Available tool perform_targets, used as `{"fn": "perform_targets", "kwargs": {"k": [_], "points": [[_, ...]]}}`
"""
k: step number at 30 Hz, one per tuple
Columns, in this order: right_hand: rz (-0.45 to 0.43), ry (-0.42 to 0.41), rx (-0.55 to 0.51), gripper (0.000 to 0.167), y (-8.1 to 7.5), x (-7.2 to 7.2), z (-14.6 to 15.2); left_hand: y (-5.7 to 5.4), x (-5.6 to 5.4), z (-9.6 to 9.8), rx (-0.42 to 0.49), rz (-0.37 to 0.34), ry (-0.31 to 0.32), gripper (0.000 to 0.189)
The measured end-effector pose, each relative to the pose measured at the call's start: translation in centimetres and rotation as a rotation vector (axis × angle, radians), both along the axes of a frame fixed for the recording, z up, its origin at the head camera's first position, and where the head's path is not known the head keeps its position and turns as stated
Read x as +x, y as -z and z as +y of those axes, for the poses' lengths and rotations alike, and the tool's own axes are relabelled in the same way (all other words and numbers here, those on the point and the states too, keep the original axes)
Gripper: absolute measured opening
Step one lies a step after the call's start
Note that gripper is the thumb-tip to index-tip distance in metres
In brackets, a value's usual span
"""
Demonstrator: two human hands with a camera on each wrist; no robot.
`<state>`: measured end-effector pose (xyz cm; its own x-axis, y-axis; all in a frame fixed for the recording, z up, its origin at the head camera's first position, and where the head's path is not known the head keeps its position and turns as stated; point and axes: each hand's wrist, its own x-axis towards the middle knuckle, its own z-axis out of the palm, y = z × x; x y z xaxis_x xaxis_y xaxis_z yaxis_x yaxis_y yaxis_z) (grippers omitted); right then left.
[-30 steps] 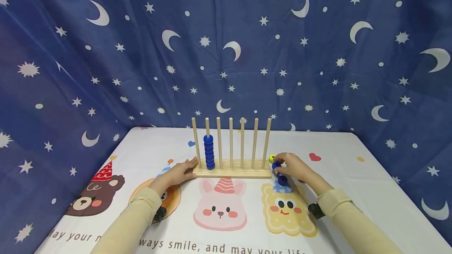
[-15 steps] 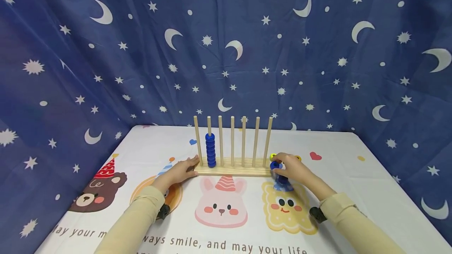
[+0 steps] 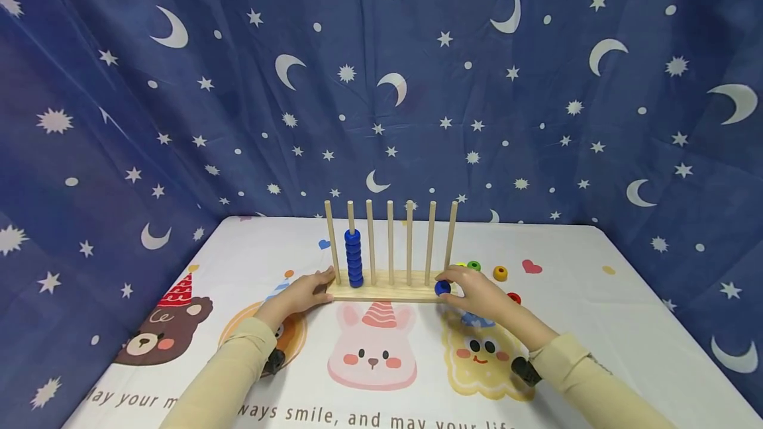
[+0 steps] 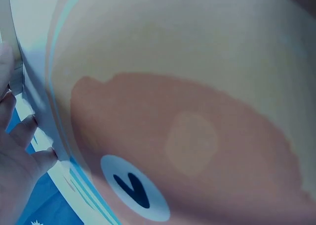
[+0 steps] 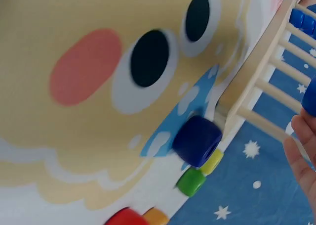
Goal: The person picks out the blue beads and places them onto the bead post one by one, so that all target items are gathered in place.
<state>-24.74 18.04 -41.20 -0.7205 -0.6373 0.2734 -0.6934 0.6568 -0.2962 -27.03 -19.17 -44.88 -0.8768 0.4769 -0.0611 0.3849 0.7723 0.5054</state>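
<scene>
A wooden bead rack with several upright pegs stands mid-table. Blue beads are stacked on its second peg from the left. My left hand holds the left end of the base, thumb in front and fingers at the side; in the left wrist view only part of that hand shows. Between my right thumb and fingers is a blue bead, in front of the rack's right end. My right hand hides the table behind it. A second blue bead lies loose near the base's corner.
Right of the rack lie a green bead, an orange bead, a red bead and a partly hidden yellow bead. A starry blue curtain hangs behind the white printed tablecloth.
My right hand has moved left from the loose beads to the rack's right end, carrying a blue bead. The green, orange and red beads show more fully. My left hand stays on the base.
</scene>
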Motion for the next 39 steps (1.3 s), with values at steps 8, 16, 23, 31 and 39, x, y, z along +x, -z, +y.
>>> {"fn": "perform_targets", "kwargs": {"k": [8, 16, 23, 31, 39], "points": [[-0.013, -0.047, -0.042, 0.028, -0.3, 0.4, -1.0, 0.2, 0.1, 0.2, 0.001, 0.002, -0.009, 0.06], [-0.036, -0.009, -0.056, 0.031, -1.3, 0.7, -2.0, 0.2, -0.2, 0.0, 0.004, 0.016, -0.016, 0.06], [-0.008, -0.043, -0.081, 0.03, -1.5, 1.2, -2.4, 0.2, -0.1, -0.3, 0.002, 0.002, -0.025, 0.06], [-0.02, -0.053, -0.107, 0.027, -1.5, 1.6, -2.4, 0.3, -0.1, -0.1, 0.011, -0.006, -0.015, 0.061], [-0.001, -0.074, -0.116, 0.029, -1.7, 1.9, -2.6, 0.3, -0.3, -0.1, 0.016, 0.015, 0.005, 0.06]]}}
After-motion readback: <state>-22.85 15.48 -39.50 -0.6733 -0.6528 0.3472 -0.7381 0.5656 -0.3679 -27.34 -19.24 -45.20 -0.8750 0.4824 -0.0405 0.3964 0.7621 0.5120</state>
